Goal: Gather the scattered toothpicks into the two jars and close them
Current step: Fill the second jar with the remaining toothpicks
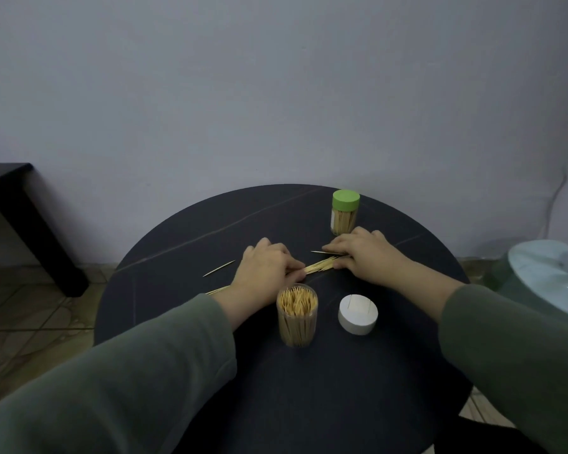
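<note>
Toothpicks [320, 265] lie bunched in a loose bundle between my two hands, near the middle of the round dark surface [177, 309], with the bundle's long axis running from lower left up toward the right. My left hand [266, 273] pinches its near-left end with curled fingers, and my right hand [363, 252] lies over the far-right end, fingers fairly flat and pressing down on the sticks; I cannot tell whether that grip actually closes round them. Both hands are touching the bundle, so neither has any reach to make. The open clear jar [297, 314], already packed with sticks standing upright, sits just on my side of the left hand, so I judge that hand is the nearer one to carry the bundle over, turning it upright first to drop it in. Its white lid [358, 314] rests beside the jar to the right, apart from it. The other jar, capped with a green lid [345, 200], stands just beyond my right hand. Stray sticks are not gathered yet: a single one [218, 268] lies left of my left hand, a few more [217, 290] poke out from under my left wrist, and another tip [318, 252] shows by my right fingers. Behind the surface is a plain pale wall [276, 93], a dark low table [10, 191] at left on tiled floor, and a white fan base [545, 276] at right.
</note>
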{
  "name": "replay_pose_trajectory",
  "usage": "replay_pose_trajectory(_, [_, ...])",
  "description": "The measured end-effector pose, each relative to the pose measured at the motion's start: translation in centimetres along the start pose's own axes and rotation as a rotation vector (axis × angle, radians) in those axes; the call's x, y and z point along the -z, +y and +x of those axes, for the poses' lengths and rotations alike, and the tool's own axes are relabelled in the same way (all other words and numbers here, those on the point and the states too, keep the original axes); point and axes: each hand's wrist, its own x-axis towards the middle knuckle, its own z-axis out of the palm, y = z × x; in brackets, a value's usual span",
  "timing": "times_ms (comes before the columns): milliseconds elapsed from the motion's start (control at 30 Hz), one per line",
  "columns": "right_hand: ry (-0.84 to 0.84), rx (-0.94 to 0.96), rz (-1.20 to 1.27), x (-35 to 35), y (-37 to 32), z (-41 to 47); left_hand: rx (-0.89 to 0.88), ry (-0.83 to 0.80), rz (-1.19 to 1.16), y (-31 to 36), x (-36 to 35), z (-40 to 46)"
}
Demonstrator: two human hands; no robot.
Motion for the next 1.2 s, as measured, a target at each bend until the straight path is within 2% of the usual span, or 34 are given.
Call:
replay_pose_trajectory(300, [0.028,0.072,-0.218,0.6,0.3,-1.1,-0.068,0.005,0.096,0.4,0.9,0.3])
replay_pose_trajectory(467, [0.083,0.091,-0.252,0.5,0.6,-1.6,-0.064,0.002,0.1,0.3,1.1,0.2])
replay_pose_trajectory(767, [0.075,0.17,-0.374,0.4,0.3,-1.6,-0.131,-0.067,0.223,0.5,1.6,0.3])
replay_pose_trajectory(1200, [0.073,0.182,-0.286,0.6,-1.6,-2.3,-0.094,-0.112,0.289,0.4,2.5,-0.3])
